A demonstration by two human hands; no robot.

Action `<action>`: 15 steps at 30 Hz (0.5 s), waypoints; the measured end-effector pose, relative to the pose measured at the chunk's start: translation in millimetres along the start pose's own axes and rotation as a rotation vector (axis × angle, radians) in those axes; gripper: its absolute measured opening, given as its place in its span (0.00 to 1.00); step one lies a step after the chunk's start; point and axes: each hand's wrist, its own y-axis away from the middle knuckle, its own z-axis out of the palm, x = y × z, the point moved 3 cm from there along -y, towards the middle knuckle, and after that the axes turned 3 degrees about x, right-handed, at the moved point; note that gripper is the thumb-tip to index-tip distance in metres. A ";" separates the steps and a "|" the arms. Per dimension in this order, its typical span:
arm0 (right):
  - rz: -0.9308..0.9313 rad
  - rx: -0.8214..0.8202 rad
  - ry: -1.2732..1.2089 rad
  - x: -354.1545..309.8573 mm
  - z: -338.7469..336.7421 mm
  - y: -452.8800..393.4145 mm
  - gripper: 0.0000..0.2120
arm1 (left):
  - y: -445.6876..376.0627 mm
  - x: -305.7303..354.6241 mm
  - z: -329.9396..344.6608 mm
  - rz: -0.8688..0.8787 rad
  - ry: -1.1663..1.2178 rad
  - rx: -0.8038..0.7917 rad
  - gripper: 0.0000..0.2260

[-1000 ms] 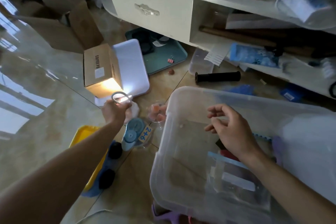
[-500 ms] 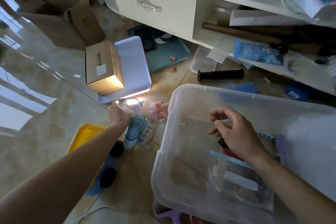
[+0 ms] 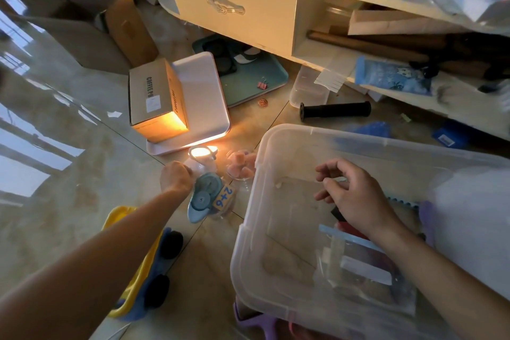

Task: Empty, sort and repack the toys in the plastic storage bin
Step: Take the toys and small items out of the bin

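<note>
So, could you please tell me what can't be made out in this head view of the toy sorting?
- What the left hand holds, if anything: its fingers are turned away behind its back, beside a glare-washed clear item.
- Contents at the bin's right end: blurred by the cloudy wall and hidden under the right hand.
- The purple toy: covered by the bin and cut off by the bottom edge.
- The yellow and blue toy: partly hidden by the left forearm.

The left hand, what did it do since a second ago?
The left hand came down from in front of the brown cardboard box to the floor, lowering a small clear plastic item beside the blue toy with the 2+6 tile; its grip is now hidden. The right hand stayed hovering, holding nothing, over the clear plastic storage bin, which did not move.
</note>
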 end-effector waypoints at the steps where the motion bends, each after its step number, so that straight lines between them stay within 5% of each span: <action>1: -0.001 0.000 0.000 0.0 0.2 0.2 0.08 | 1.0 0.7 -0.1 0.000 0.008 0.001 0.07; 15: -0.028 0.008 0.018 0.6 0.0 0.9 0.07 | 7.5 3.4 -6.4 0.022 -0.004 0.035 0.11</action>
